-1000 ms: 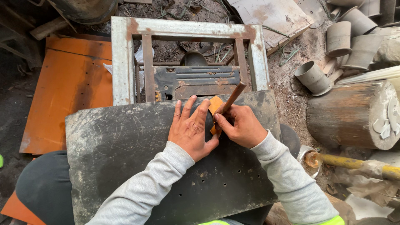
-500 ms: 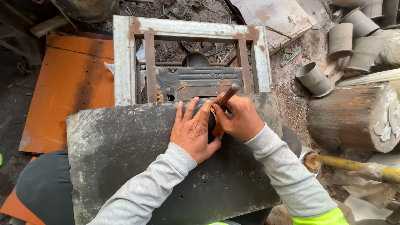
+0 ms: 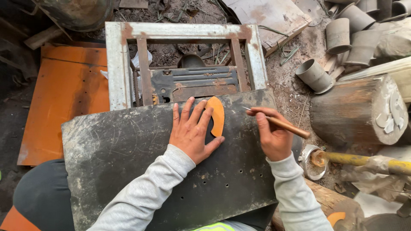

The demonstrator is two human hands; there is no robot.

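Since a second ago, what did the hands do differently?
The right hand drew away to the right with the wooden-handled scribing tool, lifting its tip off the orange curved template. The left hand still presses that template flat on the dark metal sheet, which has not shifted.

I see soft, even daylight with only faint shadows and no glare. Focus looks sharp throughout my view; the edges bow slightly from the wide lens.

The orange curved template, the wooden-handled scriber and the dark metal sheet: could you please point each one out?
orange curved template [image 3: 218,115], head view, on its upper middle.
wooden-handled scriber [image 3: 287,126], head view, on the wooden handle.
dark metal sheet [image 3: 120,149], head view, on a bare left part.
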